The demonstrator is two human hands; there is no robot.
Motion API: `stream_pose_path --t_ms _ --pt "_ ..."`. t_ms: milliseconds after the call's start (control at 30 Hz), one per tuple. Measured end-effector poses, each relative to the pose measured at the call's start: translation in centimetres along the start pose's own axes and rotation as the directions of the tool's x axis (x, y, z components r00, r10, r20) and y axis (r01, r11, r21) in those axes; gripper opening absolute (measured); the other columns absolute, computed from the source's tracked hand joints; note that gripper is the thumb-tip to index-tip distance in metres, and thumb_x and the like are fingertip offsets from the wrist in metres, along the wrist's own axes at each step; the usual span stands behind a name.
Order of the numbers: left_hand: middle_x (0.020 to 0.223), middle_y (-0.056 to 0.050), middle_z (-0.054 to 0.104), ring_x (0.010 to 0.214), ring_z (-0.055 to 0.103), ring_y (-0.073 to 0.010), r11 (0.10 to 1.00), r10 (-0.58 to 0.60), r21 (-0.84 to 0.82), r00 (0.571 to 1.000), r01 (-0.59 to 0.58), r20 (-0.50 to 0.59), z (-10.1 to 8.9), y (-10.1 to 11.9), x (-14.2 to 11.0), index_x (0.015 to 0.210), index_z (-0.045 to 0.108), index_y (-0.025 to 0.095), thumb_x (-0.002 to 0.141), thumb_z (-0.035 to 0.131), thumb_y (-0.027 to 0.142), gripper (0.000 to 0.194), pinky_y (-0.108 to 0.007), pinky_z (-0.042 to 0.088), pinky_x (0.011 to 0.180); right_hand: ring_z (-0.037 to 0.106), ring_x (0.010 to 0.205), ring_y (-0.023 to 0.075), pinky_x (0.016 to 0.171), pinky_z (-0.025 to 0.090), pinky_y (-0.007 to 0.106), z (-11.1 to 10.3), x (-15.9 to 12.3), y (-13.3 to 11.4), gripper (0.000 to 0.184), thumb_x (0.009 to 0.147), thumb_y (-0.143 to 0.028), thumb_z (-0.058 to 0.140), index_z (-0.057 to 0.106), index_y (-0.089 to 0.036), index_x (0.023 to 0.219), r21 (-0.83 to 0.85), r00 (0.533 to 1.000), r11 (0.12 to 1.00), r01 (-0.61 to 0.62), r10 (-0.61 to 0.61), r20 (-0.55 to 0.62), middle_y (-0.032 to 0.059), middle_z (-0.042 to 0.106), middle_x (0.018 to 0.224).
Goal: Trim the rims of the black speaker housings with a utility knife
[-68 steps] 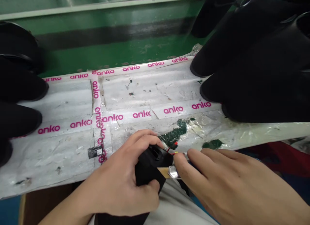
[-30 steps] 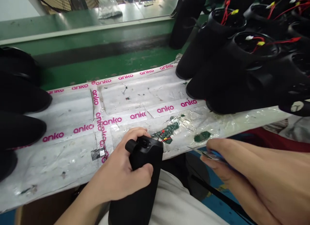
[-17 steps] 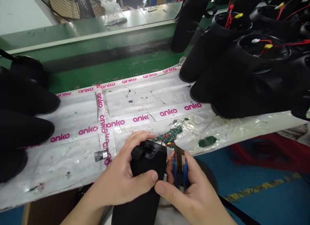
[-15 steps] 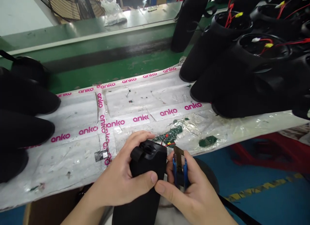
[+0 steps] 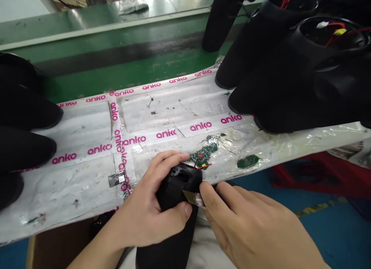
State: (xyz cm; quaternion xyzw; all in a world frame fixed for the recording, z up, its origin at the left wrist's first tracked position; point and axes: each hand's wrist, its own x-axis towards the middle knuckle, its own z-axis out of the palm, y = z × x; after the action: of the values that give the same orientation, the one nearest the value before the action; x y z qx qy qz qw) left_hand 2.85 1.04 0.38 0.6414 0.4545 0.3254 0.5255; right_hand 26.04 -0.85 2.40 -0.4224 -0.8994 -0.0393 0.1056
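My left hand (image 5: 153,211) is wrapped round the upper part of a black tube-shaped housing (image 5: 168,247), thumb across its front. The housing leans toward me at the table's front edge, its top end away from me. Thin red wires with small red and yellow connectors (image 5: 204,165) stick out beyond that end. My right hand (image 5: 249,218) is closed round a utility knife, whose wide metal blade (image 5: 189,196) points left and lies at the housing's side, just below the top. Fingers hide the knife's handle. Whether the blade touches the surface I cannot tell.
Several similar black housings (image 5: 266,83) with red wires in their open tops stand at the right. More dark ones (image 5: 26,103) are at the left. Plastic film and pink-lettered tape cover the table (image 5: 150,118). A green ledge (image 5: 95,75) runs behind; something red (image 5: 319,176) is below right.
My right hand has turned over, bringing the knife blade from upright beside the housing to pointing left against its upper side. The left hand keeps its hold. The view has shifted slightly.
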Motion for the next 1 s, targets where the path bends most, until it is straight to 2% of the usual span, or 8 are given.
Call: stream_pose_path --t_ms 200,367,500,667,800,867,933,1000 --pt "0.161 0.008 0.049 0.16 0.043 -0.0223 1.0 0.007 -0.002 1.0 -0.007 -0.003 0.0 0.3 0.0 0.152 0.051 0.054 0.087 0.073 0.012 0.081 -0.034 0.042 0.13 0.061 0.059 0.0189 0.055 0.043 0.036 -0.2 0.0 -0.1 0.03 0.094 -0.011 0.05 0.055 -0.017 0.122 -0.002 0.999 1.0 -0.02 0.02 0.048 -0.0019 0.058 0.077" --pt "0.151 0.005 0.052 0.146 0.055 -0.0201 1.0 0.019 0.005 1.0 -0.019 0.008 0.3 0.9 0.4 0.148 0.054 0.047 0.087 0.07 0.01 0.073 -0.031 0.047 0.124 0.059 0.057 0.0198 0.055 0.04 0.037 -0.9 0.1 0.0 0.045 0.079 -0.005 0.048 0.053 -0.021 0.12 -0.045 0.994 0.998 -0.045 0.049 0.096 -0.0022 0.055 0.076" --pt "0.142 0.003 0.054 0.133 0.061 -0.019 1.0 -0.005 -0.003 0.999 0.005 0.042 0.6 1.4 0.6 0.143 0.054 0.045 0.087 0.069 0.008 0.069 -0.031 0.053 0.115 0.058 0.054 0.0199 0.053 0.038 0.037 -1.0 0.6 0.2 0.046 0.072 -0.004 0.05 0.05 -0.024 0.113 -0.048 0.992 0.998 -0.046 0.051 0.114 -0.0032 0.053 0.073" --pt "0.14 0.002 0.053 0.129 0.061 -0.0201 0.999 -0.041 0.012 0.998 0.04 0.052 0.7 1.6 0.9 0.14 0.054 0.042 0.088 0.068 0.01 0.063 -0.035 0.053 0.113 0.056 0.044 0.0195 0.046 0.036 0.035 -0.6 1.3 0.4 0.037 0.07 -0.002 0.049 0.055 -0.023 0.1 -0.006 0.995 0.998 -0.066 0.067 0.077 -0.0025 0.053 0.064" --pt "0.141 0.001 0.052 0.132 0.059 -0.021 0.998 -0.049 0.03 0.997 0.047 0.058 0.7 1.6 1.0 0.141 0.053 0.041 0.09 0.068 0.012 0.061 -0.036 0.052 0.114 0.056 0.039 0.0194 0.041 0.026 0.034 -1.0 2.0 0.6 0.028 0.069 -0.004 0.054 0.056 -0.023 0.09 0.026 0.983 0.997 -0.073 0.067 0.171 -0.0028 0.052 0.061" --pt "0.142 0.001 0.051 0.134 0.058 -0.0214 0.997 -0.051 0.062 0.997 0.047 0.058 0.8 1.7 1.0 0.141 0.052 0.04 0.091 0.068 0.013 0.06 -0.037 0.051 0.115 0.058 0.04 0.0213 0.042 0.016 0.032 -1.6 2.7 0.8 0.027 0.068 -0.008 0.06 0.057 -0.023 0.09 -0.008 0.931 0.997 -0.081 0.078 0.356 -0.0025 0.054 0.062" --pt "0.144 0.001 0.051 0.137 0.057 -0.0218 0.993 -0.049 0.109 0.998 0.044 0.047 1.0 1.9 0.9 0.142 0.052 0.04 0.092 0.068 0.013 0.059 -0.039 0.049 0.117 0.06 0.042 0.023 0.043 0.008 0.032 -2.6 3.6 0.9 0.03 0.068 -0.011 0.064 0.06 -0.023 0.095 -0.043 0.833 0.996 -0.073 0.084 0.546 -0.002 0.057 0.063" --pt "0.144 0.001 0.052 0.138 0.057 -0.0222 0.987 -0.037 0.157 0.999 0.034 0.014 1.5 2.0 0.9 0.141 0.052 0.041 0.092 0.068 0.014 0.058 -0.04 0.048 0.119 0.061 0.045 0.0232 0.043 0.005 0.032 -3.7 4.5 0.9 0.033 0.069 -0.01 0.064 0.061 -0.024 0.099 -0.066 0.759 0.995 -0.073 0.098 0.643 -0.0021 0.058 0.063"
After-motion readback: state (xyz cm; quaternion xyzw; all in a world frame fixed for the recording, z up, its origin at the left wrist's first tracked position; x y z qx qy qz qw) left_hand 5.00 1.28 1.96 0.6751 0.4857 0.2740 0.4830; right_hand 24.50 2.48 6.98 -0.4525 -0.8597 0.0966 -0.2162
